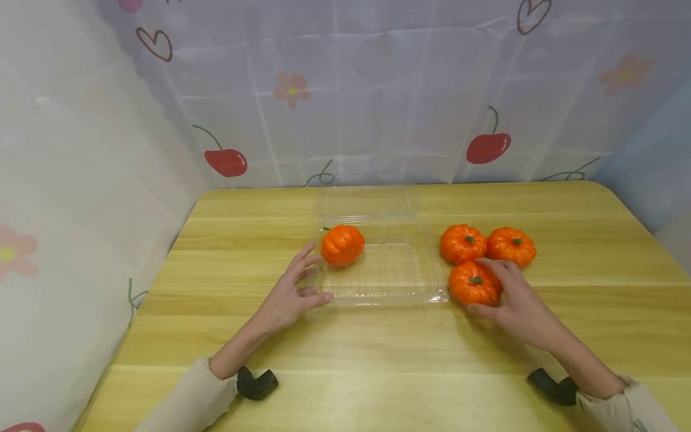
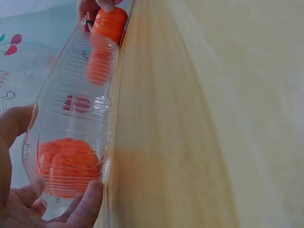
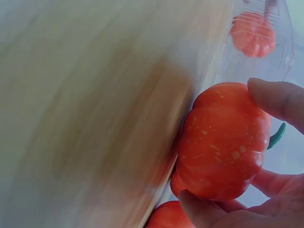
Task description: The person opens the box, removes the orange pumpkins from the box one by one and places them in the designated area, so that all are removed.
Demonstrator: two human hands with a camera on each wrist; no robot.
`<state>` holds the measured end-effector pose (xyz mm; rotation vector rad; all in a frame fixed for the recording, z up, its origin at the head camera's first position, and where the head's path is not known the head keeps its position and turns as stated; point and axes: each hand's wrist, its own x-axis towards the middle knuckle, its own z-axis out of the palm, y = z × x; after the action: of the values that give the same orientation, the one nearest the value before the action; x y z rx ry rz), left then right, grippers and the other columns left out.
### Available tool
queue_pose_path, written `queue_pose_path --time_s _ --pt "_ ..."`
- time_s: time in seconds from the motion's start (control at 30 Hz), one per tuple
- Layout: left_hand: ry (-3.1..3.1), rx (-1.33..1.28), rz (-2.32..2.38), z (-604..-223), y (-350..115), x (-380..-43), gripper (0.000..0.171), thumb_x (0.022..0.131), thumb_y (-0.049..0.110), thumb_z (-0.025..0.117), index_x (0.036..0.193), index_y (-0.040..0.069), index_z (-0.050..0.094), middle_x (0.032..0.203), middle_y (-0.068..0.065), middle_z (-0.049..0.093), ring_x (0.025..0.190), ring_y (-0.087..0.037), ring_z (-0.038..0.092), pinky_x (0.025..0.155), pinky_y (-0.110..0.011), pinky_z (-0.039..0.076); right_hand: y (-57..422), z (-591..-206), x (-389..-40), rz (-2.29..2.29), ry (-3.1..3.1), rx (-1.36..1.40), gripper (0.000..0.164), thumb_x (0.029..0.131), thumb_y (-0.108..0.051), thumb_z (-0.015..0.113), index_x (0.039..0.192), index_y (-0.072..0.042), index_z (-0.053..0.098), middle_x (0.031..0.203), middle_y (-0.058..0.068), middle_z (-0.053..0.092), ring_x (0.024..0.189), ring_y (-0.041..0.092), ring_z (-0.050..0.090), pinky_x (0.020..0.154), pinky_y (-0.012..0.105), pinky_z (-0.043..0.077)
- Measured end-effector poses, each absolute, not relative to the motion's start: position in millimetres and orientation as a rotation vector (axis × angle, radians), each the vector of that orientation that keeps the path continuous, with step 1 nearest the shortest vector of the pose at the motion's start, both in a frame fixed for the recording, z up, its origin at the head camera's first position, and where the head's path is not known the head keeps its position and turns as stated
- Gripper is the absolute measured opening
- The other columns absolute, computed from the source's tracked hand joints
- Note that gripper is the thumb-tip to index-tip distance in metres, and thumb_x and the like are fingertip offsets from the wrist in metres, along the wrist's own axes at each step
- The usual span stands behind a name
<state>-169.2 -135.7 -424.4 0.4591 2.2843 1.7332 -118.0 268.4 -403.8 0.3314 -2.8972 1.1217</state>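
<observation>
A clear plastic clamshell container [image 1: 396, 294] stands on the table with its lid folded back. One small orange toy pumpkin [image 1: 342, 246] sits in its left part, tilted so the green stem points left. At that end my left hand [image 1: 296, 292] holds the container, thumb at the front corner and fingers along the side wall; the left wrist view shows the fingertips at the rim. To the container's right, my right hand [image 1: 515, 300] grips another orange pumpkin [image 3: 223, 142] between thumb and fingers, its stem upward in the head view.
Behind the gripped pumpkin are two more orange pumpkins, one at the left [image 1: 462, 243] and one at the right [image 1: 511, 247]. The container's open lid [image 1: 369, 201] reaches the back edge of the wooden table [image 1: 351, 372]. A printed curtain [image 1: 378, 90] hangs behind.
</observation>
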Motion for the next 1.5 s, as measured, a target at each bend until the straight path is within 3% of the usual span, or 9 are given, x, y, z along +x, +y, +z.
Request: queue_pose_path --time_s 0.83,1.5 --pt "2.285 0.459 1.737 -423.1 -135.0 -166.8 0.081 0.082 0.012 0.082 0.151 0.015 0.039 0.161 0.013 0.014 0.138 -0.032 0.037 0.100 -0.041 0.048 273.1 -408.1 -119.9 1.180 -2.913 0.369 0.082 0.083 -0.018 0.080 0.146 0.007 0.032 0.138 0.032 0.033 0.126 0.050 0.034 0.098 0.074 0.029" --pt "2.278 0.481 1.752 -425.1 -135.4 -168.2 0.080 0.083 0.011 0.081 0.150 0.012 0.039 0.163 0.007 0.011 0.138 -0.033 0.036 0.101 -0.042 0.048 271.4 -409.0 -118.4 1.213 -2.827 0.403 0.085 0.079 -0.014 0.083 0.144 0.009 0.032 0.142 0.031 0.030 0.128 0.050 0.030 0.099 0.072 0.027"
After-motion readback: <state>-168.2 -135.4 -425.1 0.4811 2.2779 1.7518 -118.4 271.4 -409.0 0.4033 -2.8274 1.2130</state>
